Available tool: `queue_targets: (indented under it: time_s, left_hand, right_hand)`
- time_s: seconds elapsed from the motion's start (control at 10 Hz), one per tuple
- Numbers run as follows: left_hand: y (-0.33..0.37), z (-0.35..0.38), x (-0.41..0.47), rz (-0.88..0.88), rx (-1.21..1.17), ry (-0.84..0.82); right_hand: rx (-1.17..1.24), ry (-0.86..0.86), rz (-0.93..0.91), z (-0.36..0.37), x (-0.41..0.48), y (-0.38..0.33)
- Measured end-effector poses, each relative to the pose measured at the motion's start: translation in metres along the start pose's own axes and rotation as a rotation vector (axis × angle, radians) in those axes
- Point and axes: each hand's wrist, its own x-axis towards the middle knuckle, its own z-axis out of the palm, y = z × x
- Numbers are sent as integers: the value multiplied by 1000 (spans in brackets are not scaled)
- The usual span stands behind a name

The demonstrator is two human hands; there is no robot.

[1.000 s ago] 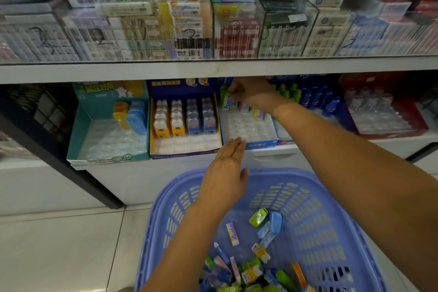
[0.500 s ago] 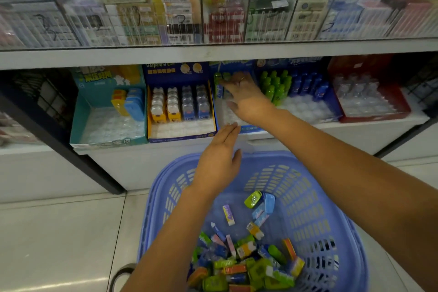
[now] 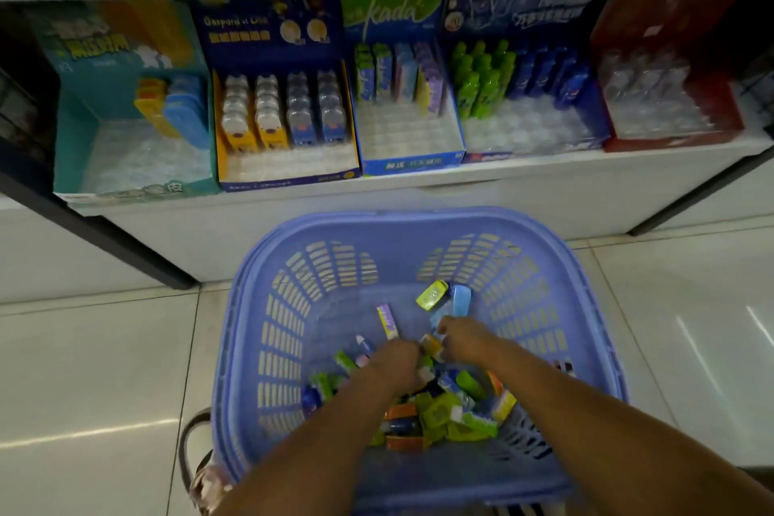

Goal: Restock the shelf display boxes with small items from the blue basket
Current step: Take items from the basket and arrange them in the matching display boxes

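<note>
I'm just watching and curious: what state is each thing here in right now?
blue basket: on the floor, partly filled with small items.
left hand: down among the items; grip unclear.
right hand: down among the items; grip unclear.
teal display box: mostly empty.
red display box: holds only clear trays.

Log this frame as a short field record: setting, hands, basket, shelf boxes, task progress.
setting: shop shelf above tiled floor
left hand: down in the heap of small packets, grasp unclear
right hand: beside it, fingers curled among packets
blue plastic basket: on floor, mixed small packets inside
blue-and-white display box: back row filled, front slots bare
progress: picking, nothing lifted
</note>
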Motion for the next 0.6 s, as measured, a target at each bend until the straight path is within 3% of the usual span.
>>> queue_targets:
  time_s: [0.1,0.4,0.6]
  left_hand:
    - [1,9,6,-11,2,50]
    - [-9,-7,6,-76,-210,-3]
    - [-24,-51,-4,-274,-834,242]
  right_hand:
    - [49,107,7,18,7,-1]
    - [144,53,87,9,14,-11]
    - [1004,-64,-42,-55,-25,-21]
